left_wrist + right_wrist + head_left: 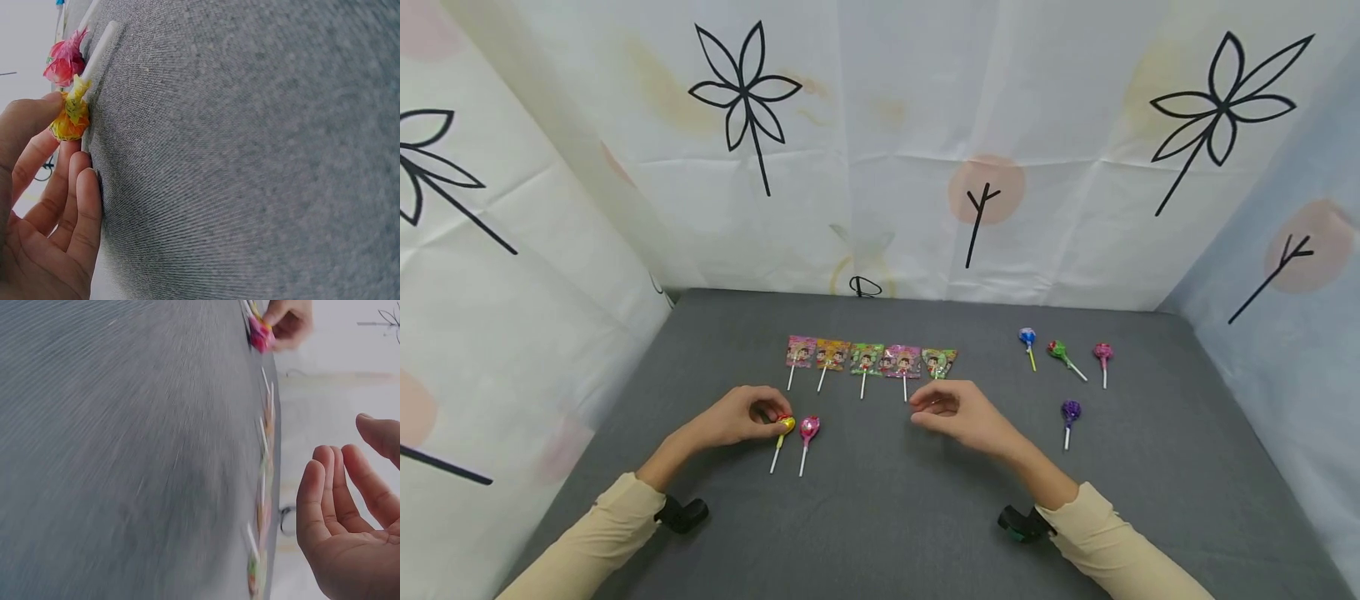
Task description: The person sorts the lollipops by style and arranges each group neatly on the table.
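Note:
My left hand [741,415] pinches the yellow wrapped head of a round lollipop [70,122] between thumb and fingers, at the left front of the table. Its stick points toward me. Just to the right lies a pink round lollipop [808,427], stick also toward me. My right hand [962,412] hovers with loosely bent fingers and nothing in them, close to the row of flat-packed lollipops. Of these, the pink-purple packet [902,361] and the green packet [938,362] are nearest to it; the hand partly hides the green one's stick.
Farther left in that row are a pink packet [801,351], an orange packet [832,353] and a green packet [867,358]. At the right lie blue [1027,336], green-red [1057,348], pink [1103,351] and purple [1071,409] round lollipops. Patterned cloth walls [895,100] border the grey table [880,533].

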### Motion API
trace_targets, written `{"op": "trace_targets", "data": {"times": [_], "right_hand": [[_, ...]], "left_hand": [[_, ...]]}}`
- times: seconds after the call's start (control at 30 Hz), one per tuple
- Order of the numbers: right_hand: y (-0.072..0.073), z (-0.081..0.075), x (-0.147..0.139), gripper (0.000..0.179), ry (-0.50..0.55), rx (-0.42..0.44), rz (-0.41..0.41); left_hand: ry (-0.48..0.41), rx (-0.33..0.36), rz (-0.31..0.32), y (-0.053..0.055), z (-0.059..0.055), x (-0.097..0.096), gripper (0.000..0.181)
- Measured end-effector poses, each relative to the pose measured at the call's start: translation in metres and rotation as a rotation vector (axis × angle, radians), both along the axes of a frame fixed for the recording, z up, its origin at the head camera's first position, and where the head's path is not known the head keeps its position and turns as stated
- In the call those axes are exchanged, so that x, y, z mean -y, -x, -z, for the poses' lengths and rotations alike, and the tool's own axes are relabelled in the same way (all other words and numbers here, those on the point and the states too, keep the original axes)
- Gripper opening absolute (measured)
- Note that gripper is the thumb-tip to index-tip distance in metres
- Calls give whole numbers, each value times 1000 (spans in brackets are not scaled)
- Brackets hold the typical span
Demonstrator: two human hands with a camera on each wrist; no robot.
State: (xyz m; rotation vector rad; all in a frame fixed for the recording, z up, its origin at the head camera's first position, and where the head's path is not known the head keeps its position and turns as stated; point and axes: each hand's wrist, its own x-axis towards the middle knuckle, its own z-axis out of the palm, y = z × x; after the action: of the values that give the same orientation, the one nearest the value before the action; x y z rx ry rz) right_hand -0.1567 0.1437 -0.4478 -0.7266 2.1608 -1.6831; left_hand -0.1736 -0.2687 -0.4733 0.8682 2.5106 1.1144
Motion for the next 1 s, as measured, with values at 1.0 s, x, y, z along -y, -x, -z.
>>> {"op": "trace_targets", "data": {"times": [1.0], "right_hand": [[-30,0,-174,33,-177,-108,384]], "left_hand": [[37,13,-40,-1,-1,-2,14]]}}
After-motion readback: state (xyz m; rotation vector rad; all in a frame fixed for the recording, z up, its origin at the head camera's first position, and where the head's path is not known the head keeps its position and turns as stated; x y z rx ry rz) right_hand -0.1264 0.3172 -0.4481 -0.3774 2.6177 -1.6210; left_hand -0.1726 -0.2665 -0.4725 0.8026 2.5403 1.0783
